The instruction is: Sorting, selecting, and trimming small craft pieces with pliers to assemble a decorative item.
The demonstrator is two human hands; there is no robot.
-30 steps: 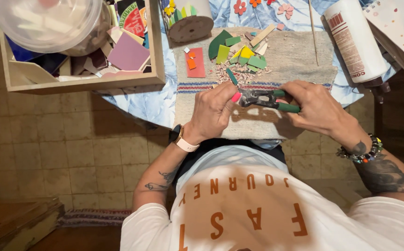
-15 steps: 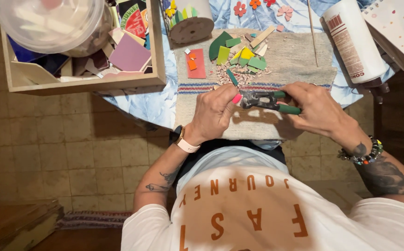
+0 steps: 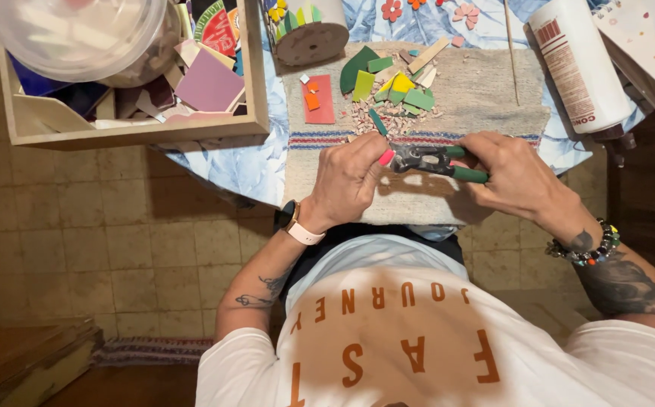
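The left hand (image 3: pixel 346 181) pinches a narrow dark-green strip of tile (image 3: pixel 378 122), its fingers closed on the strip's lower end, so that the piece slants up toward 11 o'clock. The right hand (image 3: pixel 516 177) is wrapped around the green-sleeved handles of a pair of metal tile nippers (image 3: pixel 433 159), fingers clamped tight on them; the dark head of the tool points toward 9 o'clock and meets the strip just beside the left fingertips. Both hands hover over a woven beige cloth mat with red and blue stripes (image 3: pixel 485 98) spread on the tabletop.

At 12 o'clock from the nippers lies a small heap of cut green and yellow tile pieces (image 3: pixel 395 87) amid pale crumbs. At 10 o'clock from the heap rests a flat red tile with two orange squares on it (image 3: pixel 318 102). A wooden box of mixed tile scraps (image 3: pixel 135 132) stands at 9 o'clock of the mat, with a clear plastic bowl (image 3: pixel 79 38) on top. A white glue bottle (image 3: pixel 577 64) lies at 2 o'clock, and a thin wooden stick (image 3: pixel 511 53) lies near it.
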